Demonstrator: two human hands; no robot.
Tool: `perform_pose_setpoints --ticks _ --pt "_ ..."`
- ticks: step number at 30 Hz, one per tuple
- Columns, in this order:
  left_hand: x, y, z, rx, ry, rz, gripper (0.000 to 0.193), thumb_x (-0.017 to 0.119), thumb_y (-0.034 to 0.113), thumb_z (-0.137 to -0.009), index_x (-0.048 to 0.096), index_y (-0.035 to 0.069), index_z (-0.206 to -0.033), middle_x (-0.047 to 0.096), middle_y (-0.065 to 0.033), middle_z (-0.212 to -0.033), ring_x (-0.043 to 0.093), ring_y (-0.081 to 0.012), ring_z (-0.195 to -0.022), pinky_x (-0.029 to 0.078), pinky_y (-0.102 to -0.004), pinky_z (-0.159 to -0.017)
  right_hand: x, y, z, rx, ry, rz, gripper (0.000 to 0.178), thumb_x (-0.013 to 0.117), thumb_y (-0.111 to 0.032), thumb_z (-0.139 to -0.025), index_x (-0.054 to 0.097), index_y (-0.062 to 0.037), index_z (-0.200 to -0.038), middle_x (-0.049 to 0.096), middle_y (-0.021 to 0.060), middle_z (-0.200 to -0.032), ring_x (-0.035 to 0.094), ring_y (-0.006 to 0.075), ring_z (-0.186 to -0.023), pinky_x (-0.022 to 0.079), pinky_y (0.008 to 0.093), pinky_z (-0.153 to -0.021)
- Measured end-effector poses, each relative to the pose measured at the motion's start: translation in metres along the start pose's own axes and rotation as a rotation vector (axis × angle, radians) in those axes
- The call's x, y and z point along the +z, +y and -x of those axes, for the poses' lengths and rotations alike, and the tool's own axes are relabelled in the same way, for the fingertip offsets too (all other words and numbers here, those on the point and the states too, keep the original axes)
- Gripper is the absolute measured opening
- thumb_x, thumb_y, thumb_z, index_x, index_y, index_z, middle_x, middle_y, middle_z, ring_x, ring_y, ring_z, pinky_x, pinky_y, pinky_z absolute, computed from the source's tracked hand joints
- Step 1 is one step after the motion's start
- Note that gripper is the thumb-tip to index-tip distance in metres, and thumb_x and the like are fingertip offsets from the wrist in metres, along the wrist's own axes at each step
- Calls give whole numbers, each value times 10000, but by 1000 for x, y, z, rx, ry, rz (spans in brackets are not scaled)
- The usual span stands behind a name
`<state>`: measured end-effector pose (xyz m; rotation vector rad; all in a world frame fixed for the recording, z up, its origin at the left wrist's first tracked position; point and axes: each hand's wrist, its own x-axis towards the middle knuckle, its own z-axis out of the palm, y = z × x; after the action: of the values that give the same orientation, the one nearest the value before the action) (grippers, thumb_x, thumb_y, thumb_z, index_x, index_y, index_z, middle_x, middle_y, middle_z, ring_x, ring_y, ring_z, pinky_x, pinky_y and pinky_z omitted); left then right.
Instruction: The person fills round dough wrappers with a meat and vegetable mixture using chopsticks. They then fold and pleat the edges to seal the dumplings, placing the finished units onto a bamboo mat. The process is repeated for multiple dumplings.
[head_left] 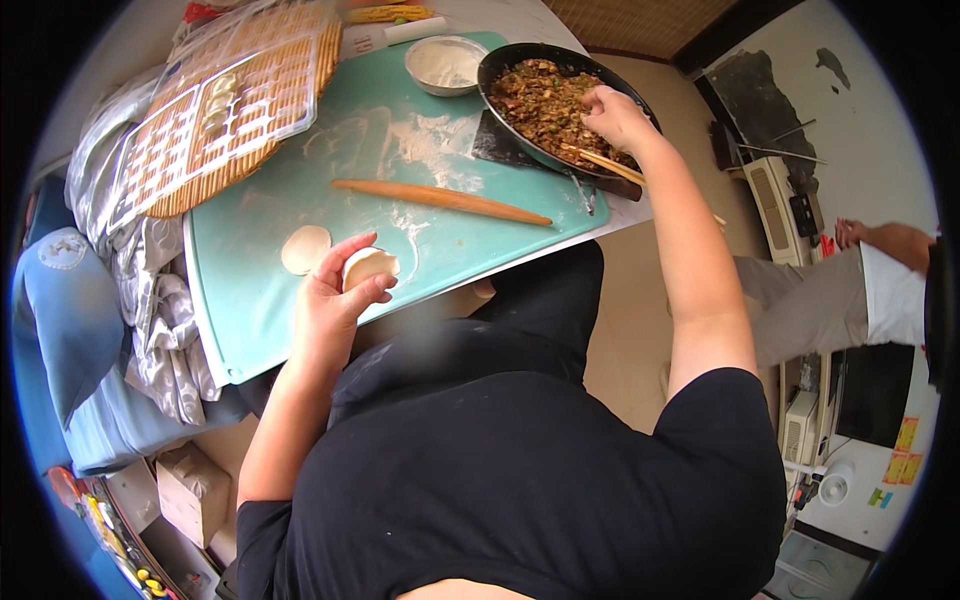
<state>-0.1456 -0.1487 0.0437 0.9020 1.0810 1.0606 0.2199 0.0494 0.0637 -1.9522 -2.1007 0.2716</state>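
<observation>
My left hand [335, 290] holds a round dough wrapper [368, 268] near the mat's front edge, the fingers curled about its rim. Over a black pan [488, 95] of chopped brown and green filling [540, 100], my right hand [617, 117] has its fingers drawn together at the filling. Whatever they pinch is hidden. A pair of chopsticks [607, 165] crosses the pan's near rim, passing beneath my right forearm. Another flat wrapper [305, 250] lies on the green mat [260, 320], just left of my left hand. A wooden rolling pin [440, 196] rests across the mat's middle.
A bowl of flour [446, 65] stands left of the pan. At the far left, a clear divided tray [270, 110] with a few dumplings [220, 100] sits on a woven round mat [325, 60]. Another person [850, 290] is at the right, away from the table.
</observation>
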Motion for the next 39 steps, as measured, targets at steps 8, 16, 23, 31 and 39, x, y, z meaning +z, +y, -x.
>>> perform_pose_setpoints --ticks 8,16,23,31,39 --pt "-8 7 6 153 5 -16 395 674 25 -766 488 -21 -1112 601 -96 -944 598 -131 -821 502 -240 -675 0 -136 70 -358 -227 -459 188 538 -197 -880 546 -11 -857 528 35 -775 499 122 -765 416 258 -705" --pt "-14 14 19 260 -18 -13 383 670 -5 -770 489 -12 -1108 612 -81 -954 588 -109 -868 481 -236 -760 9 -216 117 -1016 -132 -153 209 536 -199 -854 547 -38 -722 516 107 -637 529 311 -604 421 379 -532" --pt "-28 12 26 299 -13 32 400 658 -10 -780 466 1 -1131 608 -88 -992 582 -118 -919 475 -246 -783 25 -237 121 -1062 -133 -240 219 531 -230 -844 518 -84 -680 520 74 -612 551 282 -606 417 382 -505" --pt "-45 20 30 357 -85 103 394 657 1 -786 448 8 -1120 603 -103 -985 602 -135 -888 488 -250 -783 16 -252 112 -1061 -357 -248 192 534 -212 -845 531 -76 -709 532 87 -638 547 297 -626 426 394 -537" --pt "-58 23 30 299 -134 205 343 656 25 -794 483 -14 -1088 602 -83 -946 602 -132 -867 502 -262 -749 22 -263 111 -1118 -363 -270 164 509 -213 -859 570 -92 -767 559 78 -679 559 296 -648 439 391 -558"
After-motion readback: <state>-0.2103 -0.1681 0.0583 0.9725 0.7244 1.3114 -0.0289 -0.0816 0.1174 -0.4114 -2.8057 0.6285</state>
